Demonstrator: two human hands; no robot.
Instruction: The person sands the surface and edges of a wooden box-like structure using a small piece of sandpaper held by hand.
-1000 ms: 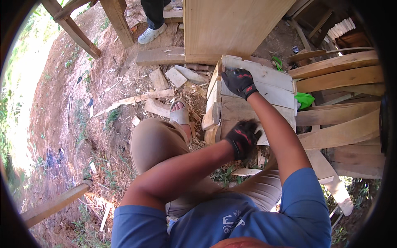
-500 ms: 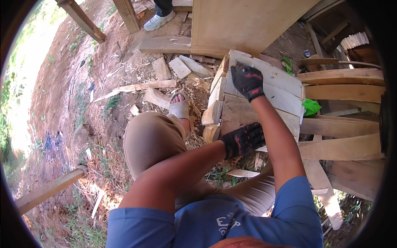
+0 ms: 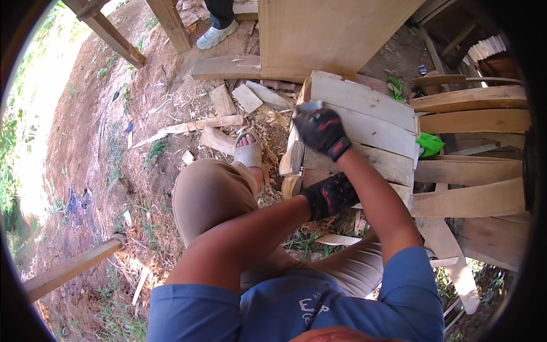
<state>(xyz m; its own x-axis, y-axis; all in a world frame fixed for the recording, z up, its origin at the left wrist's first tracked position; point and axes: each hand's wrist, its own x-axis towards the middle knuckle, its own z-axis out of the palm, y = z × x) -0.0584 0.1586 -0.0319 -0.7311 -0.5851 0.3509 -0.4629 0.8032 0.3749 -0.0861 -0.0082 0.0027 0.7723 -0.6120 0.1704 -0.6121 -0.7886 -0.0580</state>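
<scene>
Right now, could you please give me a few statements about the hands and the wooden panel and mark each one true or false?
1. Both hands wear black gloves with red marks. True: the right hand and the left hand are both gloved.
2. The right hand rests on the white slatted panel. True.
3. The person's foot is bare. False: it wears a pale sandal.
4. A bright green thing lies left of the panel. False: it lies at the panel's right edge.
5. The left hand is higher on the panel than the right. False: it is at the lower edge, nearer the knee.
</scene>
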